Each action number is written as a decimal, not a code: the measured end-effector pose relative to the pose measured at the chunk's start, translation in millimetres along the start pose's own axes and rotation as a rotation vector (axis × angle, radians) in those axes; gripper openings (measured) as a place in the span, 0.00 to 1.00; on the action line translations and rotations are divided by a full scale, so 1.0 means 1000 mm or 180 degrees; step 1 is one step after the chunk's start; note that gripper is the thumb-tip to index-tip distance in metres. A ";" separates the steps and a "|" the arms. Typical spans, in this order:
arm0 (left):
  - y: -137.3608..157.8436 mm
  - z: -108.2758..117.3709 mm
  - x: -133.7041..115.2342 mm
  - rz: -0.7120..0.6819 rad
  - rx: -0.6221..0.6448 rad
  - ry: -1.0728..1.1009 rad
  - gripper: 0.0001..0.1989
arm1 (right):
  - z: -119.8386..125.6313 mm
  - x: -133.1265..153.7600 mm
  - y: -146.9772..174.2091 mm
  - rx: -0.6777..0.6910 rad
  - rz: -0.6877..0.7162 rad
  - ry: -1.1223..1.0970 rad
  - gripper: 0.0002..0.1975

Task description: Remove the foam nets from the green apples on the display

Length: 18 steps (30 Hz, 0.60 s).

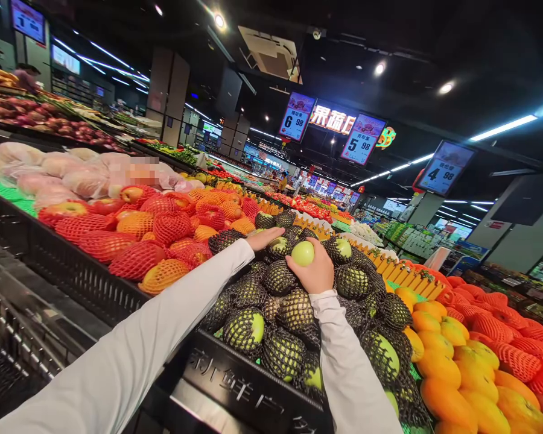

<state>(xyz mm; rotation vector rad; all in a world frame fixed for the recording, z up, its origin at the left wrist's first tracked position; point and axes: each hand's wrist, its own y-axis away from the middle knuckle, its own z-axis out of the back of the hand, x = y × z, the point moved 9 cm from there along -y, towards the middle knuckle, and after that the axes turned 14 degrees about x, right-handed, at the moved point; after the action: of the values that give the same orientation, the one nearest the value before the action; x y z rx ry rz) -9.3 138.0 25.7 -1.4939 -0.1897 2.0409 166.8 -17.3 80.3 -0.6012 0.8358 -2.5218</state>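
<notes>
A smooth green apple (303, 254) without a net sits in my right hand (320, 271), thumb on one side and fingers curled round the other. My left hand (265, 239) lies with outstretched fingers on the far part of the pile, just left of that apple, holding nothing I can see. Beneath both hands is a heap of green apples in black foam nets (243, 330), with green skin showing through the mesh. They fill a black crate (253, 386) with white lettering on its front.
Red and orange netted apples (172, 227) lie to the left, with bagged pale fruit (76, 172) behind them. Oranges (438, 364) and red-netted fruit (516, 358) are heaped on the right. A metal cart (18, 328) stands at lower left. Price screens (364, 138) hang overhead.
</notes>
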 end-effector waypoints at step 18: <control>-0.004 -0.040 -0.002 0.0351 0.1068 -0.1071 0.20 | -0.002 -0.003 -0.001 0.0031 -0.0054 -0.0052 0.31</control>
<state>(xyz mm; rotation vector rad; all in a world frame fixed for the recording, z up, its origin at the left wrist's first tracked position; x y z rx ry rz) 28.8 131.1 14.8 -0.9736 0.1030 2.2693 168.0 -14.1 78.2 -0.6274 0.8153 -2.5312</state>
